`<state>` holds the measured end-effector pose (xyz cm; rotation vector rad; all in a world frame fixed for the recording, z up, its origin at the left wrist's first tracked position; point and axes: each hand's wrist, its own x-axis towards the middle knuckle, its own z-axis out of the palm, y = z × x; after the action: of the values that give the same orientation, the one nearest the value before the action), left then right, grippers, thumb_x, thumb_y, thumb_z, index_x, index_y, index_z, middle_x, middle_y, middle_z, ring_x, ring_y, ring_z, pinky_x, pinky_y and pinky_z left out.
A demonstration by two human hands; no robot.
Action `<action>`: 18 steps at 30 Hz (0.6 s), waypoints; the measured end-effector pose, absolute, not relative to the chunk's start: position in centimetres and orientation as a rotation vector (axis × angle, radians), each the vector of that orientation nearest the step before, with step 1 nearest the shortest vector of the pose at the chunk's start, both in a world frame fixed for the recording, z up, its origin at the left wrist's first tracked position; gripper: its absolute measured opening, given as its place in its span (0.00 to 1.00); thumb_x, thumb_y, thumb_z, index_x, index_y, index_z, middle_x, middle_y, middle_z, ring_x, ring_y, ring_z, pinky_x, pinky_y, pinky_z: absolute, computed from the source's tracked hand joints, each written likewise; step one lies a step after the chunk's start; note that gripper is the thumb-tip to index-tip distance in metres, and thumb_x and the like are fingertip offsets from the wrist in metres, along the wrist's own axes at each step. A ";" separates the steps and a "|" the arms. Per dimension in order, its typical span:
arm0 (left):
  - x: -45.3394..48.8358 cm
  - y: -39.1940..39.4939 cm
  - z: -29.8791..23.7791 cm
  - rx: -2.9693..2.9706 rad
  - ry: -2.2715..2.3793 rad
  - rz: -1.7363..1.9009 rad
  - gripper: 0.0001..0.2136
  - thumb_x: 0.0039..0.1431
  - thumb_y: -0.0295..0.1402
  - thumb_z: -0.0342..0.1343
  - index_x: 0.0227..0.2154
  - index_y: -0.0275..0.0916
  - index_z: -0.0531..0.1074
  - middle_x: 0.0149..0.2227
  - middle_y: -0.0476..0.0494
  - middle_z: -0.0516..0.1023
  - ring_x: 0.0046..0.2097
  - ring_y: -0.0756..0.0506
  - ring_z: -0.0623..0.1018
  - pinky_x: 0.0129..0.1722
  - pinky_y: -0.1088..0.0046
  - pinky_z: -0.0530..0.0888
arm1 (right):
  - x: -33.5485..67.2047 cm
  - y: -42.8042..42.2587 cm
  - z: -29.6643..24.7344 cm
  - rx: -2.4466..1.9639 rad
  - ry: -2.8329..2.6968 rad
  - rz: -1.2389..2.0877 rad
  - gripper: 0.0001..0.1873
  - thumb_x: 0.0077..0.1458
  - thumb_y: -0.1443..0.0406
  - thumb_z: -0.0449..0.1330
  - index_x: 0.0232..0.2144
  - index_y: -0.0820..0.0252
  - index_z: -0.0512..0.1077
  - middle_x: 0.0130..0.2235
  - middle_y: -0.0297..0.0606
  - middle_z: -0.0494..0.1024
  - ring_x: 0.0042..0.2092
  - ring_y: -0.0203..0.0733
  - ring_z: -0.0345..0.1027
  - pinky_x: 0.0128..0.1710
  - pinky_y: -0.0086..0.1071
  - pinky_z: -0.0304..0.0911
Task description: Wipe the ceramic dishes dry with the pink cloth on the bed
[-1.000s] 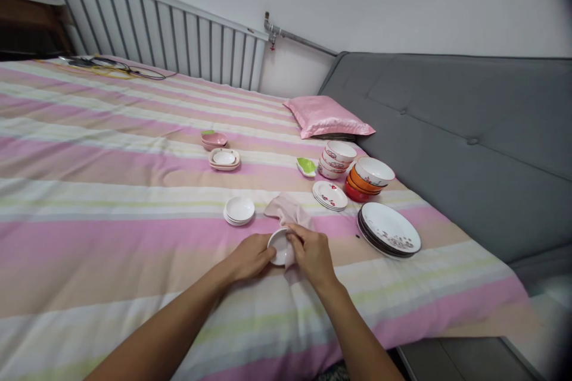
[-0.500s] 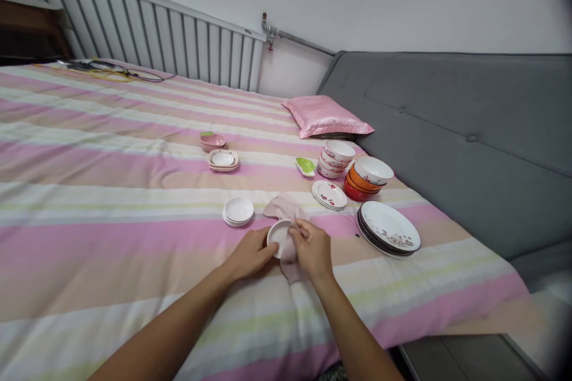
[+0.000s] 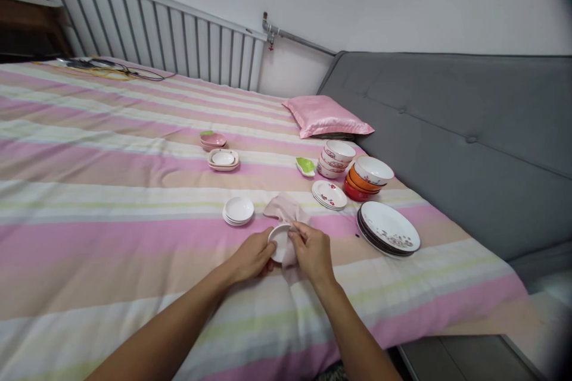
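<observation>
A small white dish (image 3: 279, 244) is gripped at its left edge by my left hand (image 3: 254, 255), thumb on the inner face. My right hand (image 3: 313, 250) pinches a pale pink cloth (image 3: 286, 209) against the dish's right rim. Part of the cloth spreads out beyond the dish, and another part hangs below my right fingers. Just beyond my left hand sits a stack of small white dishes (image 3: 238, 209). Past my right hand lies a stack of small plates with red flowers (image 3: 329, 194).
On the striped bed (image 3: 111, 262) stand large plates (image 3: 389, 226), orange and white bowls (image 3: 373, 171), pink-patterned bowls (image 3: 336, 158), a green leaf-shaped dish (image 3: 305, 166), square dishes (image 3: 223, 161) and pink dishes (image 3: 213, 140). A pink pillow (image 3: 328, 116) rests by the grey headboard (image 3: 447, 107).
The dish in my left hand has tilted and dropped slightly towards me. My left fingers have shifted round its edge, while my right hand stays on the cloth at the rim.
</observation>
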<state>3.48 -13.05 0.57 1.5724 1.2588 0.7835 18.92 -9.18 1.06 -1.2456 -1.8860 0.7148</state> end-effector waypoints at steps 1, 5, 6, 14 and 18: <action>3.4 -13.1 0.7 1.618 1.272 0.746 0.11 0.57 0.32 0.39 0.38 0.36 0.63 0.20 0.49 0.71 0.20 0.49 0.70 0.22 0.75 0.65 | 19.0 -9.2 1.2 -1.244 -1.936 0.689 0.14 0.52 0.68 0.53 0.39 0.56 0.76 0.35 0.36 0.80 0.36 0.43 0.74 0.38 0.32 0.67; 3.1 -13.1 1.1 1.777 1.300 0.601 0.09 0.54 0.29 0.40 0.33 0.37 0.64 0.20 0.50 0.72 0.21 0.49 0.69 0.24 0.75 0.63 | 19.1 -9.5 1.6 -1.193 -2.172 0.581 0.16 0.52 0.71 0.54 0.39 0.51 0.76 0.38 0.34 0.80 0.38 0.42 0.74 0.40 0.31 0.66; 3.0 -13.0 1.2 1.812 1.296 0.576 0.09 0.53 0.28 0.40 0.32 0.38 0.65 0.20 0.50 0.72 0.21 0.49 0.69 0.24 0.75 0.63 | 19.1 -9.6 1.7 -1.182 -2.225 0.550 0.16 0.51 0.72 0.55 0.39 0.50 0.76 0.37 0.34 0.80 0.38 0.42 0.75 0.40 0.30 0.66; 2.9 -12.7 0.9 1.881 1.332 0.570 0.09 0.51 0.27 0.41 0.29 0.37 0.67 0.23 0.48 0.72 0.26 0.48 0.70 0.28 0.75 0.64 | 19.2 -9.6 1.6 -1.155 -2.296 0.520 0.16 0.51 0.71 0.55 0.39 0.50 0.76 0.35 0.35 0.81 0.37 0.41 0.75 0.38 0.29 0.66; 3.2 -12.2 0.1 1.664 1.274 0.859 0.10 0.50 0.28 0.45 0.34 0.35 0.69 0.34 0.45 0.74 0.34 0.46 0.72 0.34 0.72 0.67 | 19.1 -9.2 1.4 -1.211 -2.067 0.632 0.16 0.50 0.71 0.54 0.39 0.52 0.75 0.38 0.35 0.80 0.39 0.42 0.74 0.41 0.32 0.66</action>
<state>3.22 -12.22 0.12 1.6638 1.2742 0.8590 19.07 -9.20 1.41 -1.2111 -2.0670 0.6317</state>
